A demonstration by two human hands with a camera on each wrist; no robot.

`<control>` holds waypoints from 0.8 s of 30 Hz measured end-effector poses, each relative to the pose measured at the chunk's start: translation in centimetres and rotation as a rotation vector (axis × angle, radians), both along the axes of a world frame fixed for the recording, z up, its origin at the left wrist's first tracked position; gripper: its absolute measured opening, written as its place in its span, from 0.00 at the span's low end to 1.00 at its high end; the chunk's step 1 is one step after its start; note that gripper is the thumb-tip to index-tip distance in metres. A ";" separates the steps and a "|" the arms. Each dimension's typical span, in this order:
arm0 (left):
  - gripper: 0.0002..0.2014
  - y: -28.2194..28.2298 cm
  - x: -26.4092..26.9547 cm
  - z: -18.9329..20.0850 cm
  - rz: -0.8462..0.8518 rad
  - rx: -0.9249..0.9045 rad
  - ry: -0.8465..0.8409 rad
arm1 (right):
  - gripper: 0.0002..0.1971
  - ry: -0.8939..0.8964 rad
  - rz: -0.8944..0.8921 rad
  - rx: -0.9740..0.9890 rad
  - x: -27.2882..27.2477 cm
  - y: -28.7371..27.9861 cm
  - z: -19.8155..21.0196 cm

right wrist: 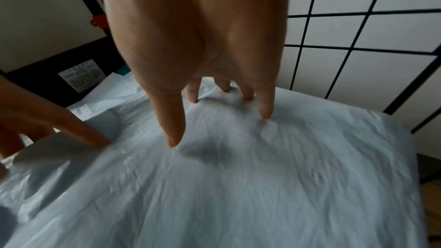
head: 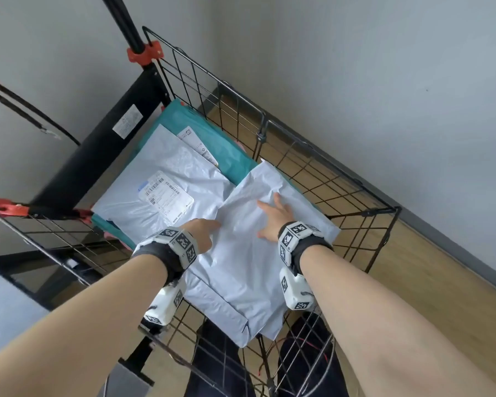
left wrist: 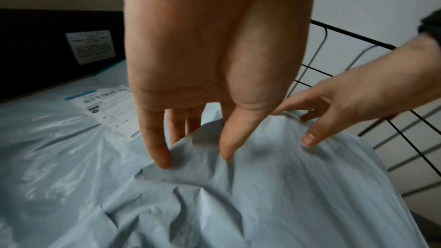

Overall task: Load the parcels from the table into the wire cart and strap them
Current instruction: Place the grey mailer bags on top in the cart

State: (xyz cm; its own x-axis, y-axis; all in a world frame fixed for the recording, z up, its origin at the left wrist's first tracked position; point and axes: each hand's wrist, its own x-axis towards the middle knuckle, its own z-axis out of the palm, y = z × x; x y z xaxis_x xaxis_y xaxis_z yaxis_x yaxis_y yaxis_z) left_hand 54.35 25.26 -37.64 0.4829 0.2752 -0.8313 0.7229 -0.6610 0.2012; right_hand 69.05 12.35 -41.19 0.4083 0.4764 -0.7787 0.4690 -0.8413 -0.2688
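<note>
Both my hands lie flat with straight, spread fingers, grasping nothing: my left hand point(head: 202, 233) touches the near-left edge of the top grey parcel point(head: 249, 253), my right hand point(head: 272, 217) presses its middle. That parcel rests inside the wire cart point(head: 312, 156), overlapping a labelled grey parcel point(head: 161, 179) beyond it to the left. Farther still, a teal parcel point(head: 212, 138) lies beneath both, against the cart's back.

Nothing can be read letter for letter. The shipping label point(head: 166, 193) on the grey parcel point(head: 155, 179) in the wire cart point(head: 298, 156) shows only barcodes and blurred print. Beyond that parcel, the sticker point(head: 127, 121) on the cart's black back panel point(head: 98, 150) and the label point(head: 196, 144) on the teal parcel point(head: 212, 133) are equally illegible.
</note>
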 end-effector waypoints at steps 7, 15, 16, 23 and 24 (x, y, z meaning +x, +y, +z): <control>0.24 -2.3 0.1 4.0 0.458 0.190 -0.125 | 0.26 -0.005 0.114 0.156 3.6 -0.4 2.8; 0.20 -7.1 0.0 9.3 0.832 0.290 -0.194 | 0.19 0.063 0.389 0.173 7.4 -0.9 7.9; 0.20 -7.8 0.1 10.0 0.864 0.300 -0.205 | 0.21 0.053 0.410 0.183 8.1 -0.9 8.9; 0.22 -10.1 0.5 14.5 1.021 0.425 -0.313 | 0.23 -0.011 0.526 0.326 9.6 1.0 14.7; 0.22 -10.1 0.4 14.9 1.030 0.444 -0.323 | 0.23 -0.013 0.541 0.347 9.4 1.5 15.3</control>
State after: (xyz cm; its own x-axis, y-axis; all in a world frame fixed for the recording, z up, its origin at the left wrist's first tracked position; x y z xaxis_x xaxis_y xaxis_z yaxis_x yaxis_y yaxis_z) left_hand 54.73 15.20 -22.72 0.0338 0.8960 -0.4428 0.9159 0.1496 0.3726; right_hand 78.45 13.86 -25.91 0.0477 0.8410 -0.5389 0.8078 -0.3498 -0.4744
